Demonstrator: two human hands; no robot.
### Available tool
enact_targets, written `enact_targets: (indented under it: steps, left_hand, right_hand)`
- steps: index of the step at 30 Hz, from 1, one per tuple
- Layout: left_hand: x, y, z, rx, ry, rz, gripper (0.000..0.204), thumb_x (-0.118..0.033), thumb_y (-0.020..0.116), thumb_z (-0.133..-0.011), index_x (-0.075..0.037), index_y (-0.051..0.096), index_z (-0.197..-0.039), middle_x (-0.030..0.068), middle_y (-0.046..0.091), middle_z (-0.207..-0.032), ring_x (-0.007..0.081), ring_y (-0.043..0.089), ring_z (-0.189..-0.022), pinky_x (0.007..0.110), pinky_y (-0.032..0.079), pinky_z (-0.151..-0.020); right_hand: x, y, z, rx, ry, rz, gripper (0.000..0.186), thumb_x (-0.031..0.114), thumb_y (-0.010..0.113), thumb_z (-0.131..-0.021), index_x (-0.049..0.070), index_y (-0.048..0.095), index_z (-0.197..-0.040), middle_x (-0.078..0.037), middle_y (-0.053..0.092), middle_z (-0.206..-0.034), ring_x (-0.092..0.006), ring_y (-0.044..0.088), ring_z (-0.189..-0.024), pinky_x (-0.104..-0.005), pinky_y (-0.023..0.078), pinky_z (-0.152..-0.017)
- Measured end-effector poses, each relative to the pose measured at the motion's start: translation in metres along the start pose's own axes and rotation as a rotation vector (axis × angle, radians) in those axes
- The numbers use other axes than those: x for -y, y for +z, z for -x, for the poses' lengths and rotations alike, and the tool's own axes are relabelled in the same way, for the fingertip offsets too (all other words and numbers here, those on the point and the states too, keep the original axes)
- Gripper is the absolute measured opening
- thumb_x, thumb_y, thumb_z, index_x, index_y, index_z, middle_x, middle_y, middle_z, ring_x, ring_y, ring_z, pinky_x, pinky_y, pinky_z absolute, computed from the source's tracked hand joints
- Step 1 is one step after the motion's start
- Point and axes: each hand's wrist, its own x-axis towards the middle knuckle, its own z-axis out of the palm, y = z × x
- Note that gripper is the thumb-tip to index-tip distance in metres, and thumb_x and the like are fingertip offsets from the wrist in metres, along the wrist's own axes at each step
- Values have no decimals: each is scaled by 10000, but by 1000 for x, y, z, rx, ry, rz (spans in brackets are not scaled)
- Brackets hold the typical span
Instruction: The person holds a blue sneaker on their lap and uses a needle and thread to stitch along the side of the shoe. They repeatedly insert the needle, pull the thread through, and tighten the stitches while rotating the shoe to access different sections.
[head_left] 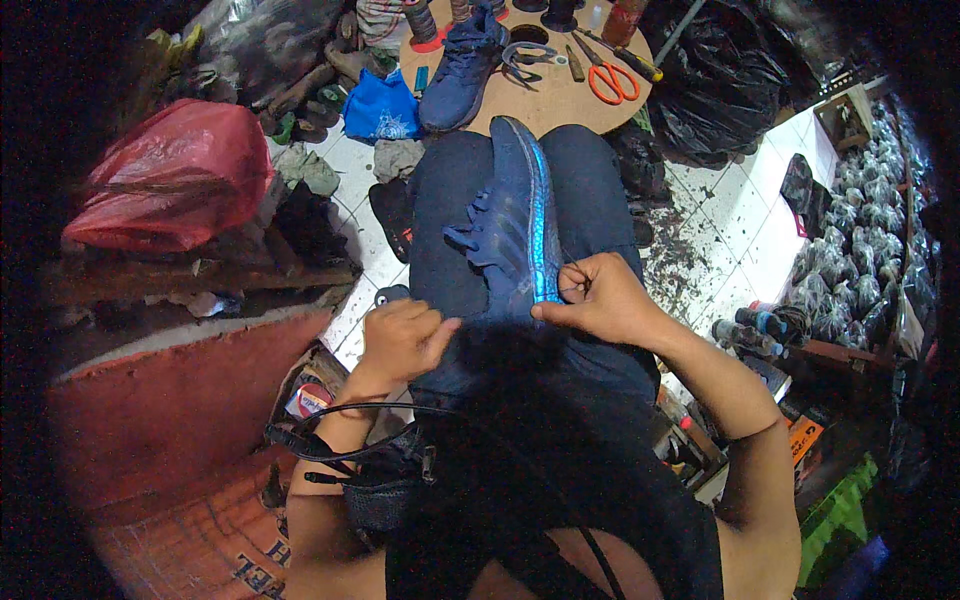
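Observation:
A dark blue sneaker (510, 230) with a bright blue sole edge lies lengthwise on my lap, toe pointing away from me. My right hand (600, 305) is closed at the heel end, thumb and fingers pinched by the sole edge, with a thin dark strand at the fingers. My left hand (405, 335) is curled closed left of the heel, apart from the shoe; a small dark object shows above its fingers, but what it grips is unclear.
A round board (625, 125) holds a second sneaker (455, 90), orange-handled scissors (612, 82) and spools. A red bag (170, 170) sits left, a blue bag (380, 110) ahead, black bags (715, 90) ahead right. Many small clear bags (850, 230) line the right side.

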Motion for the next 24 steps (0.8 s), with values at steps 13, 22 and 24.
enact_targets:
  steps: [13,22,24]
  left_hand:
    - [48,-32,62,77,-439,344,85,-135,775,-890,-56,750,-907,121,705,-788,228,641,-686,373,469,-632]
    - [10,-33,-12,107,-464,1381,78,-64,740,-912,0,708,-884,186,751,-1053,290,730,-863,405,560,-772]
    - [-5,-8,-38,16,-243,746,53,-40,723,-906,6,707,-885,155,728,-941,304,728,-815,404,558,-721]
  right_hand:
    - [-7,-17,15,-53,-4,-147,345,293,898,-821,32,673,-825,-15,630,-673,-75,540,-614,-295,429,-552]
    - [-19,-53,66,-359,173,-79,257,149,474,-1057,64,528,-1294,-149,670,-856,-249,647,-763,-410,504,-766]
    - [-14,-28,68,-335,-107,-35,248,140,575,-1048,64,598,-1283,-169,691,-920,-299,704,-833,-418,537,-820]
